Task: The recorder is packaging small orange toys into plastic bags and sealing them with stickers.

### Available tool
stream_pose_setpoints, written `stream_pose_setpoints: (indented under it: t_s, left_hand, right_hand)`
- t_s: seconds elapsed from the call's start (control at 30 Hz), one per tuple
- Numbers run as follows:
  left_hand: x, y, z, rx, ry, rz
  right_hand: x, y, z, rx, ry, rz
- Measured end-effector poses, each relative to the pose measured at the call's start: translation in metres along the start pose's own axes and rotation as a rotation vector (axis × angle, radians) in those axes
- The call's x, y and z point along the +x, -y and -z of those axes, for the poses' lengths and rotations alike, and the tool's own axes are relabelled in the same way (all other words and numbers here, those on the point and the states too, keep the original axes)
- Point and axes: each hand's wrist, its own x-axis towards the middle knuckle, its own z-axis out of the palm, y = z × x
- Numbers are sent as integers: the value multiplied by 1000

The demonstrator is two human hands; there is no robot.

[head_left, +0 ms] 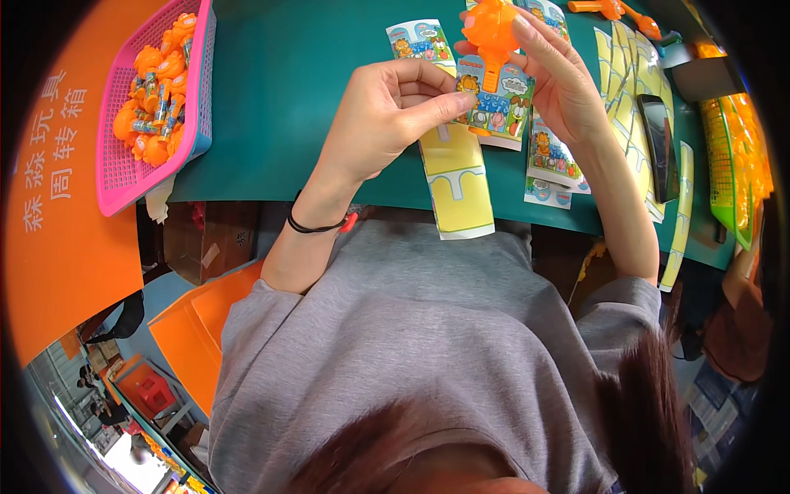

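Both hands raised over the green desk (288, 82), each gripping an item.

I observe the left hand (383, 115) pinching a printed cartoon backing card (494, 103) between thumb and fingers; the right hand (559, 82) closed on an orange plastic toy (491, 33) just above that card. A pink mesh basket (115, 177) of orange toys sits far left.

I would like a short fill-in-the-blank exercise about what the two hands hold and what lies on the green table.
1. The right hand holds a toy of ____ colour.
2. The left hand pinches a printed ____.
3. The basket at the left is ____.
4. The left wrist wears a ____ band.

Missing words: orange; card; pink; black
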Motion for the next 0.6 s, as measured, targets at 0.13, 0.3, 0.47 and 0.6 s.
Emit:
stream_pose_setpoints:
  t_s: [0.13,0.3,0.47,0.6]
  left_hand:
    - [0,2,0,-8,-2,-5]
    - [-1,3,0,3,-18,-8]
    - [-2,3,-4,20,-21,-21]
    - [-6,3,-7,39,-28,6]
  right_hand:
    - [0,-1,0,9,-2,1]
    - [-1,1,-4,-28,-46,-31]
    - [0,-4,1,11,-33,11]
    - [0,-8,5,6,-82,-9]
